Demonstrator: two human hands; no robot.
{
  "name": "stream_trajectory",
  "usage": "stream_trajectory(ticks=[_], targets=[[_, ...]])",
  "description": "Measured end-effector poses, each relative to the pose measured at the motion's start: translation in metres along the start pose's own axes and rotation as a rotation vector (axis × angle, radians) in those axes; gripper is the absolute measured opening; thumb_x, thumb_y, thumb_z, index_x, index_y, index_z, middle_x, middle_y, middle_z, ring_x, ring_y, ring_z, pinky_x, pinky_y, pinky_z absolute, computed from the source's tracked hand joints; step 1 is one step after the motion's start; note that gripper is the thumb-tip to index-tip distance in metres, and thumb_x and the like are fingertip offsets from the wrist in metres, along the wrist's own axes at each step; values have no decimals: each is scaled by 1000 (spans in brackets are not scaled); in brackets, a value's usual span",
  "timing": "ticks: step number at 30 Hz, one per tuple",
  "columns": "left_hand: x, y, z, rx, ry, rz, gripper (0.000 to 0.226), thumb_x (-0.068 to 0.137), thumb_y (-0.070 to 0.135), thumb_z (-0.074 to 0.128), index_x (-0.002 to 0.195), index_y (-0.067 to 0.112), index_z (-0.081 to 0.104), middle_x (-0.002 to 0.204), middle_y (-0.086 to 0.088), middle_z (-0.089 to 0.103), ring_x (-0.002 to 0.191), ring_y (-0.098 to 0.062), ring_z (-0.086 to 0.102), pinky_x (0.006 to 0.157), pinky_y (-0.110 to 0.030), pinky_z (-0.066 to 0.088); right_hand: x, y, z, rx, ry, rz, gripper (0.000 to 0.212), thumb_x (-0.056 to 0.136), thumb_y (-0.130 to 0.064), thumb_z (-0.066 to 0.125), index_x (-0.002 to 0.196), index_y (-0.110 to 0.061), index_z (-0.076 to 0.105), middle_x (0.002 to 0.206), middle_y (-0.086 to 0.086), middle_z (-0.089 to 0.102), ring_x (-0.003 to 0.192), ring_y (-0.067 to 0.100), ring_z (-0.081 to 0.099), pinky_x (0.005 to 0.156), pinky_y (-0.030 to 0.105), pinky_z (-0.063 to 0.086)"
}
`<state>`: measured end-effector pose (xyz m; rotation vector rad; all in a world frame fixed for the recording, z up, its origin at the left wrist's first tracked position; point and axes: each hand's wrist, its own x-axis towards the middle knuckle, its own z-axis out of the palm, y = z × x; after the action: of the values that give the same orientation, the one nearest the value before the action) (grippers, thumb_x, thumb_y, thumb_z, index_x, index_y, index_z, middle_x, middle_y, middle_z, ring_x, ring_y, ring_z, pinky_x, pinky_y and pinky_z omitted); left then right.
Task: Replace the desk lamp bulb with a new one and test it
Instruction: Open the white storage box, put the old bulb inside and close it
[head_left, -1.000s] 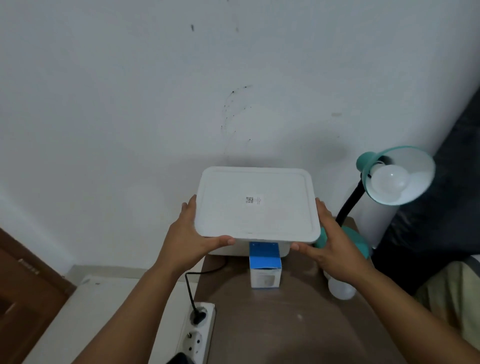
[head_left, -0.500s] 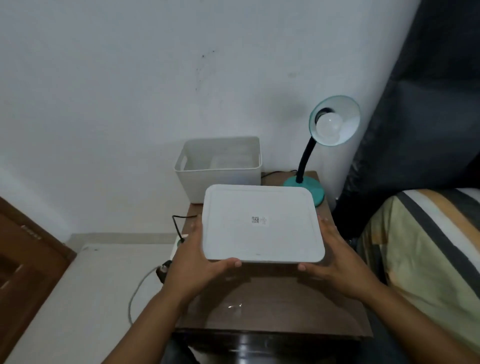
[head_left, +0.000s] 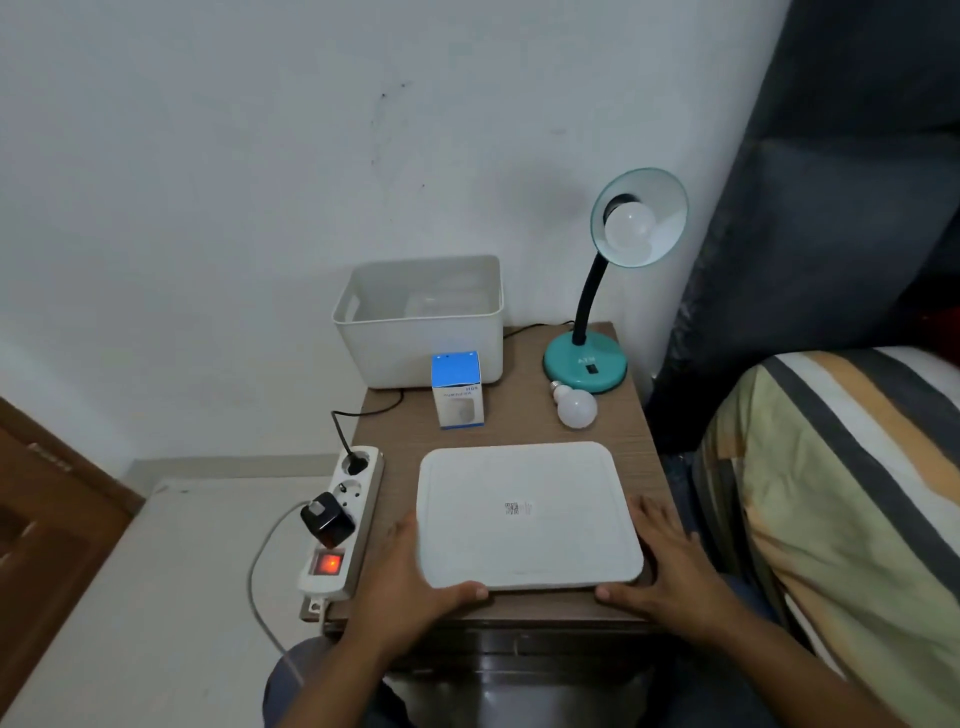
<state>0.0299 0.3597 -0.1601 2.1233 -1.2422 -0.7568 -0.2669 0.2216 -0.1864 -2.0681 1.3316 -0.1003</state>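
A teal desk lamp (head_left: 584, 364) stands at the table's back right, with a white bulb (head_left: 629, 227) in its shade. A loose white bulb (head_left: 575, 407) lies in front of the lamp base. A blue and white bulb box (head_left: 457, 397) stands upright before an open white bin (head_left: 418, 340). The bin's white lid (head_left: 527, 514) lies flat on the near part of the table. My left hand (head_left: 397, 564) grips its front left corner, thumb along the front edge. My right hand (head_left: 660, 558) rests at its right edge with straight fingers, thumb touching the front edge.
A white power strip (head_left: 343, 519) lies along the brown table's (head_left: 524, 431) left edge, its red switch lit, with the lamp's plug and a black adapter in it. A striped bed (head_left: 831, 493) stands to the right, a dark curtain behind it.
The lid has come down from in front of me onto the near part of the table. My view has pulled back, so the box and loose bulb show again.
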Motion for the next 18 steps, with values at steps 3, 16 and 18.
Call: stream_trajectory(ticks=[3,16,18], targets=[[2,-4,6,78,-20,-73,127,43,80,80,150,36,28,155,6,39,143,-18,36,114,-44,38,1,3,6,-82,-4,30,126,61,-87,58,155,-39,-10,166,-2,-12,150,17,-15,121,52,-3],[3,-1,15,321,-83,-101,132,70,76,70,161,12,-2,170,-6,3,157,-23,-3,125,-38,8,-4,-9,9,-231,-47,70,126,61,-90,42,153,-32,-20,163,-1,-24,147,19,-27,121,50,-4],[4,0,15,324,-90,-114,131,70,74,72,161,12,-2,170,-7,2,157,-24,-3,124,-39,8,-4,-11,9,-222,-43,73,125,61,-89,44,154,-32,-18,164,-1,-22,148,20,-25,121,51,-3]])
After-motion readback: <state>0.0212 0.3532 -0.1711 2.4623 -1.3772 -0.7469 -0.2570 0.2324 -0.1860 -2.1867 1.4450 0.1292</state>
